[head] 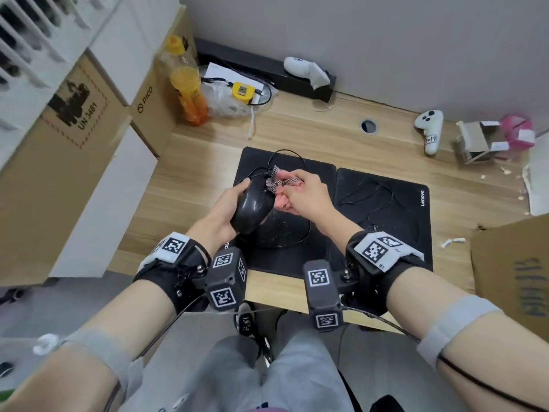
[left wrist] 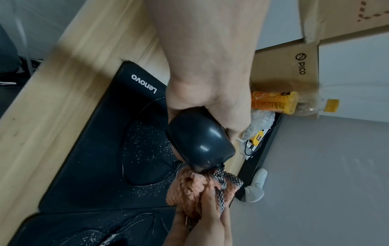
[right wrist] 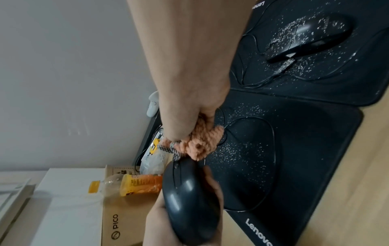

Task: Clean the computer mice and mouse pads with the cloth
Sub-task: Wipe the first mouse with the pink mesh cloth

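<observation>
Fingers of the left hand (head: 225, 209) curl round a black mouse (head: 252, 207), lifted clear above the left mouse pad (head: 285, 257), while the right hand (head: 309, 196) bunches a pink cloth (head: 282, 200) in a closed fist and presses it against the front end of that mouse, where the cable leaves it. Taking the left mouse pad as the landmark: it lies flat on the wooden desk (head: 202, 173), dusted with white specks, with the mouse's thin cable looped across it; the right mouse pad (head: 395, 233) lies just beside it, edges touching. From the head view the second mouse on that right pad is hard to make out, hidden mostly behind the right hand and wrist strap; only the right wrist view shows it plainly, a second mouse (right wrist: 311, 35) resting on its pad, speckled with white crumbs, its cable coiled round it. The left wrist view shows the held mouse's glossy back and the cloth's checked black-and-white trim (left wrist: 223, 181) touching its nose, but the left fingertips are hidden behind the mouse body. Beyond the left pad, towards the wall, stand an orange drink bottle (head: 187, 81) and a yellow tape measure (head: 243, 92); a white controller (head: 429, 129) lies well apart, beyond the right pad. Small white scraps dot the desk beside the right pad.
</observation>
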